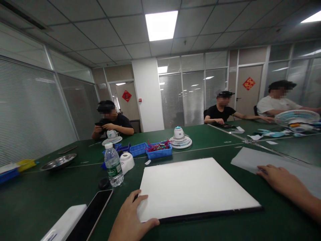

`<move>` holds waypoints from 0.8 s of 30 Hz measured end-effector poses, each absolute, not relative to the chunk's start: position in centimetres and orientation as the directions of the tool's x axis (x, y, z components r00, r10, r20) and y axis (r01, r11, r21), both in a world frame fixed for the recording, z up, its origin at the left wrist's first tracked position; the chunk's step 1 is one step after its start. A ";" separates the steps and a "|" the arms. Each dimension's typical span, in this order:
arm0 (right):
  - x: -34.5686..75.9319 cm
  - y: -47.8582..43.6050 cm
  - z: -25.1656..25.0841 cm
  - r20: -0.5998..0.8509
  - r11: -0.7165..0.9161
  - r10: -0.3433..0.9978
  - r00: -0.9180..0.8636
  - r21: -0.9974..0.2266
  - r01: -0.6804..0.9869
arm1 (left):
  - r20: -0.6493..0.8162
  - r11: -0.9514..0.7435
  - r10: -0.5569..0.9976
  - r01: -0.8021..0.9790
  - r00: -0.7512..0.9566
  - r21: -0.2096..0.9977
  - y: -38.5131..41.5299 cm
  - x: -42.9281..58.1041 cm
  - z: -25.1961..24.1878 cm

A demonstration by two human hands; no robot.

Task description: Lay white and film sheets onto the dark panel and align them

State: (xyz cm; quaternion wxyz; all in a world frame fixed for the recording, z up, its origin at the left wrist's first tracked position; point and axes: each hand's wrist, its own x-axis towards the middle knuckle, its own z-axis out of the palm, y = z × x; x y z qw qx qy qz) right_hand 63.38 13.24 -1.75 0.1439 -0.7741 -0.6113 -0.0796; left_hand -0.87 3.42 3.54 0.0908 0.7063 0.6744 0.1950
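A flat white board (198, 187) with a black front edge lies before me on the green table. My left hand (132, 214) curls round its near left corner, thumb along the front edge and fingers on the left side. To the right, a translucent white sheet (281, 164) is spread on the table. My right hand (283, 180) lies on the sheet's near edge with its fingers bent together. A small dark thing shows at those fingertips, too unclear to name.
Left of the board stand a water bottle (113, 165), a white plastic housing (126, 162) and a phone (90, 214). Behind are a blue bin (159, 154) of wires and a fan part (180, 139). A metal bowl (59, 161) sits far left. Several people sit across the table.
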 end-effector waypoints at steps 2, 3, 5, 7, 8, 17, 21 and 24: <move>63.1 12.9 -1.4 0.326 -0.206 0.915 0.238 -0.131 0.970 | 0.144 -0.072 0.989 0.931 0.021 0.357 3.4 -0.9 3.6; 62.9 12.7 -1.1 0.343 -0.204 0.908 0.239 -0.134 0.970 | 0.132 -0.073 0.991 0.938 0.029 0.339 3.4 -1.0 3.6; 62.2 12.3 -0.2 0.384 -0.204 0.891 0.242 -0.138 0.969 | 0.103 -0.083 0.993 0.950 0.054 0.301 3.4 -1.2 3.6; 60.6 11.9 1.0 0.448 -0.188 0.864 0.229 -0.133 0.973 | 0.080 -0.113 0.992 0.959 0.095 0.259 3.5 -1.4 3.4; 59.4 11.7 1.6 0.493 -0.163 0.845 0.207 -0.131 0.978 | 0.075 -0.133 0.990 0.961 0.118 0.241 3.5 -1.5 3.2; 41.8 7.2 2.1 0.426 0.414 0.848 -0.315 -0.163 0.895 | 0.051 -0.205 0.979 0.969 0.199 0.141 3.7 -1.7 2.5; 38.6 5.5 1.9 0.281 0.509 0.847 -0.452 -0.177 0.843 | 0.049 -0.203 0.979 0.971 0.198 0.129 3.9 -1.4 2.5; 40.1 6.4 2.5 0.311 0.471 0.863 -0.398 -0.211 0.856 | 0.038 -0.204 0.979 0.971 0.201 0.122 3.9 -1.3 2.4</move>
